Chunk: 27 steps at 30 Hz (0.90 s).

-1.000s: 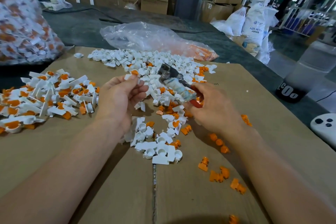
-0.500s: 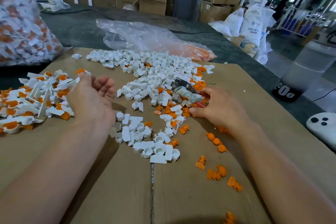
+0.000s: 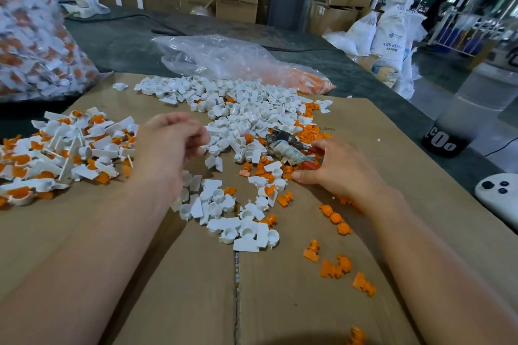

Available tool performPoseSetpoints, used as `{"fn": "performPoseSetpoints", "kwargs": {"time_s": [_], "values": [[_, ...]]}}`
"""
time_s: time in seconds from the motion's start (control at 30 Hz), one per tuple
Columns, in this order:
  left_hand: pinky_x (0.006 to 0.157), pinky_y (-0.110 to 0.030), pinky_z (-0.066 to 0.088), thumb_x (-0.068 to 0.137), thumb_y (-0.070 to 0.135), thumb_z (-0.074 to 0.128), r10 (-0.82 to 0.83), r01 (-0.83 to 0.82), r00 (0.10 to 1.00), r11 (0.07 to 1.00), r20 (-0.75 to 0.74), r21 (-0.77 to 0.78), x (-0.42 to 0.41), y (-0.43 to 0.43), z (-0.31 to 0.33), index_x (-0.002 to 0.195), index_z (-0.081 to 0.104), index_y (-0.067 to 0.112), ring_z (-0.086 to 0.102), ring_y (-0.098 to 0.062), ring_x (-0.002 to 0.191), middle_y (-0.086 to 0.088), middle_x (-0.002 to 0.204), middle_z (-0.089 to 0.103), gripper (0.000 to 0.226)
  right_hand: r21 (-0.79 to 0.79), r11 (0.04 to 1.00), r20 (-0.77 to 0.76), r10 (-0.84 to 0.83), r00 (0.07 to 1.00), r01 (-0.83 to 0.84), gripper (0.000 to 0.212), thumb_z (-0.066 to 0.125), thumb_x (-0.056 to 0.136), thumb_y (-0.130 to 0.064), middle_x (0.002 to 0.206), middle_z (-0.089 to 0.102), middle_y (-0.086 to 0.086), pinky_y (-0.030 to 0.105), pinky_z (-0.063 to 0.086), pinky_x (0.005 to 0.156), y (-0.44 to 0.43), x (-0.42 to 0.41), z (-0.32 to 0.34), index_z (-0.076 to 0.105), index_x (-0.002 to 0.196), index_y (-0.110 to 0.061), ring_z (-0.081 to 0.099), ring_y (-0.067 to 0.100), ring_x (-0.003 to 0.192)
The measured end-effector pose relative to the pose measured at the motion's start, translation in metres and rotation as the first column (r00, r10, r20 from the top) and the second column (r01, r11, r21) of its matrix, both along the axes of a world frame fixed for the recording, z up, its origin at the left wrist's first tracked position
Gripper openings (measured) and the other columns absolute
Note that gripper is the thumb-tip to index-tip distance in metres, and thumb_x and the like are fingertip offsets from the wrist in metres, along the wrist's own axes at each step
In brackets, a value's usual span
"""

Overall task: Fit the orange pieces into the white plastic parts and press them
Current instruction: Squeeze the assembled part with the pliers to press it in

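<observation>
L hand blurry; pliers handles half under R hand

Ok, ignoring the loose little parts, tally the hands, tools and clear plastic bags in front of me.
Hands: 2 (left hand, right hand)
Pliers: 1
Clear plastic bags: 2 (bag of assembled parts, bag of orange pieces)
Total: 5
</observation>
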<state>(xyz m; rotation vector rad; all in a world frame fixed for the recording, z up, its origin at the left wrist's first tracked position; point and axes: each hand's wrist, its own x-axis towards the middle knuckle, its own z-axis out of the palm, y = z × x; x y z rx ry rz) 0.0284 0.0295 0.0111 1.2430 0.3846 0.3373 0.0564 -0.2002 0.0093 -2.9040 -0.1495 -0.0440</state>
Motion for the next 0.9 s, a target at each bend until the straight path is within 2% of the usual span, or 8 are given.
{"fn": "performPoseSetpoints", "kwargs": {"time_s": [0.07,0.1,0.17,0.3,0.43,0.53,0.67,0.9], "values": [[0.051,-0.012,0.045,0.084,0.006,0.064,-0.057,0.05,0.998,0.91,0.004,0.412,-0.004,-0.005,-0.004,0.081,0.061,0.021,0.06,-0.004,0.062,0.004,0.075,0.063,0.016,0.007,1.0,-0.01,0.004,1.0,-0.004,0.082,0.065,0.067,-0.065,0.13,0.049,0.005,0.038,0.043,0.092,0.0,0.001,-0.001,0.044,0.131,-0.017,0.047,0.023,0.115],[0.055,-0.011,0.042,0.083,0.009,0.067,-0.08,0.064,0.997,0.802,0.0,0.594,-0.005,-0.008,-0.007,0.082,0.061,0.023,0.057,-0.002,0.067,0.008,0.078,0.061,0.015,0.008,1.0,-0.016,0.009,1.0,-0.009,0.082,0.064,0.067,-0.065,0.131,0.048,0.005,0.038,0.043,0.092,-0.001,0.001,-0.002,0.044,0.131,-0.017,0.047,0.023,0.116],[0.06,-0.012,0.036,0.083,0.013,0.068,-0.093,0.088,0.995,0.578,-0.041,0.811,-0.008,-0.01,-0.01,0.093,0.064,0.025,0.053,-0.004,0.073,0.01,0.084,0.059,0.017,0.006,1.0,-0.028,0.019,0.999,-0.019,0.083,0.063,0.068,-0.066,0.131,0.047,0.006,0.038,0.042,0.093,-0.001,0.002,-0.003,0.043,0.131,-0.017,0.046,0.023,0.116],[0.08,-0.025,0.038,0.083,0.013,0.064,-0.093,0.151,0.988,0.356,-0.126,0.922,-0.005,-0.012,-0.015,0.111,0.066,0.02,0.054,-0.017,0.105,-0.002,0.116,0.059,0.029,0.018,1.0,-0.049,0.025,0.998,-0.025,0.085,0.06,0.068,-0.069,0.132,0.043,0.007,0.037,0.039,0.093,-0.001,0.002,-0.007,0.04,0.133,-0.018,0.043,0.024,0.118],[0.076,-0.025,0.036,0.085,0.01,0.059,-0.085,0.229,0.973,0.219,-0.216,0.949,-0.003,-0.011,-0.017,0.115,0.065,0.022,0.053,-0.02,0.11,-0.003,0.123,0.057,0.033,0.008,1.0,-0.075,0.024,0.997,-0.024,0.091,0.056,0.067,-0.073,0.137,0.038,0.007,0.038,0.037,0.098,0.0,0.001,-0.009,0.035,0.137,-0.019,0.039,0.024,0.123],[0.076,-0.023,0.036,0.087,0.01,0.058,-0.094,0.233,0.971,0.204,-0.217,0.951,-0.003,-0.011,-0.017,0.113,0.066,0.021,0.054,-0.019,0.106,-0.002,0.119,0.06,0.03,-0.006,1.0,-0.083,0.023,0.996,-0.023,0.094,0.054,0.065,-0.076,0.135,0.039,0.007,0.039,0.037,0.097,0.001,0.0,-0.009,0.035,0.137,-0.019,0.039,0.025,0.123],[0.073,-0.021,0.035,0.087,0.009,0.06,-0.141,0.205,0.975,0.251,-0.174,0.946,-0.005,-0.011,-0.017,0.11,0.067,0.019,0.048,-0.009,0.085,0.001,0.108,0.062,0.025,-0.024,0.999,-0.088,0.03,0.996,-0.032,0.093,0.053,0.064,-0.076,0.133,0.04,0.007,0.038,0.038,0.095,0.002,-0.002,-0.008,0.036,0.135,-0.019,0.039,0.024,0.122],[0.062,-0.009,0.031,0.09,0.022,0.059,-0.2,0.121,0.98,0.509,-0.02,0.852,-0.008,-0.015,-0.013,0.111,0.062,0.024,0.049,0.004,0.076,0.024,0.084,0.052,0.021,-0.015,0.999,-0.068,0.041,0.997,-0.042,0.089,0.051,0.067,-0.075,0.136,0.04,0.006,0.037,0.036,0.094,0.001,-0.002,-0.004,0.037,0.136,-0.02,0.038,0.023,0.124]]}}
